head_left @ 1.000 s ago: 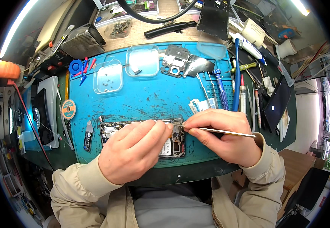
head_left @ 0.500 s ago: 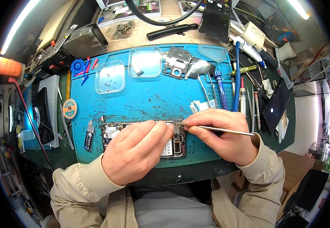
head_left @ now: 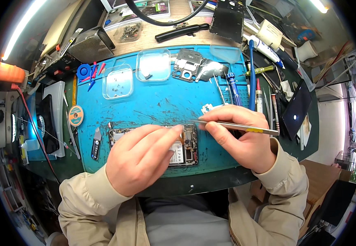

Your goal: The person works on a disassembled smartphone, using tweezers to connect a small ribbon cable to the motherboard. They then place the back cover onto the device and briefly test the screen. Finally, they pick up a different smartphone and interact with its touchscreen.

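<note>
Right hand [head_left: 245, 143] pinching tweezers [head_left: 256, 130] | left hand [head_left: 139, 158] bunched, contents indeterminable | phone [head_left: 189, 148] beneath left hand: opened, not reclosed

Tube light [head_left: 24, 28]: bright, upper left
Mat [head_left: 157, 98]: brightly lit, scratches sharp
Foil [head_left: 211, 70]: glinting
Desk [head_left: 219, 183]: front edge bowed

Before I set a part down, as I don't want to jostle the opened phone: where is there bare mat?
The widest bare patch of blue mat lies between the clear plastic trays and the opened phone. A smaller one separates the phone's right end from the right hand. Toward the right it is crowded: blue screwdriver, syringe.
</note>
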Action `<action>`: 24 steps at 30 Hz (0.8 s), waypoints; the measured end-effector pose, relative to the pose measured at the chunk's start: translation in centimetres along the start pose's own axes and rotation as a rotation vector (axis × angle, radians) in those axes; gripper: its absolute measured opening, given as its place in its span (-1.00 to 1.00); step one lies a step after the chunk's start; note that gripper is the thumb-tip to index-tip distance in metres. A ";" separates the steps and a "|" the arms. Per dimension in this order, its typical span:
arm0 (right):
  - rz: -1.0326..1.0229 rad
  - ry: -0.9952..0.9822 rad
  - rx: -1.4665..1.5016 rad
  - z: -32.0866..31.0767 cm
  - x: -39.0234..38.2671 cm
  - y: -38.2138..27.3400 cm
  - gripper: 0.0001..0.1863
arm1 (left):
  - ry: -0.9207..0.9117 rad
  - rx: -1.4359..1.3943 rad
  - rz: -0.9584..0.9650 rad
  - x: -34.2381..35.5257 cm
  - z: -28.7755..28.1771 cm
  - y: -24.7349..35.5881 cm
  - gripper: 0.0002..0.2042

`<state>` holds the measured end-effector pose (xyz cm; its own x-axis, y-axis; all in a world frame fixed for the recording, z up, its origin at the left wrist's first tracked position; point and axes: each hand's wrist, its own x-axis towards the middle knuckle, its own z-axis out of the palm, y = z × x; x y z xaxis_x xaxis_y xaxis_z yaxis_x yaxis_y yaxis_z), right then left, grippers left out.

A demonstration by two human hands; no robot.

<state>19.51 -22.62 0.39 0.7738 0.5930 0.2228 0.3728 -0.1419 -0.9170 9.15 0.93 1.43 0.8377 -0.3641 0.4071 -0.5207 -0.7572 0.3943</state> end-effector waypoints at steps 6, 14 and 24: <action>-0.150 0.002 -0.105 -0.8 0.2 -0.2 -0.83 | -0.076 -0.021 -0.036 -1.4 0.0 1.8 -0.42; -0.336 -0.062 -0.392 -1.3 -0.7 -0.7 -0.63 | -0.127 0.042 -0.029 -1.7 0.3 1.9 -0.29; -0.541 -0.186 -0.736 -0.6 -2.3 -0.7 -0.51 | -0.242 0.140 -0.007 -2.0 0.2 1.9 -0.30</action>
<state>17.81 -24.33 0.69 0.3292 0.8339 0.4431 0.9388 -0.2383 -0.2488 6.57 0.14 1.22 0.8648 -0.4650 0.1892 -0.5012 -0.8215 0.2718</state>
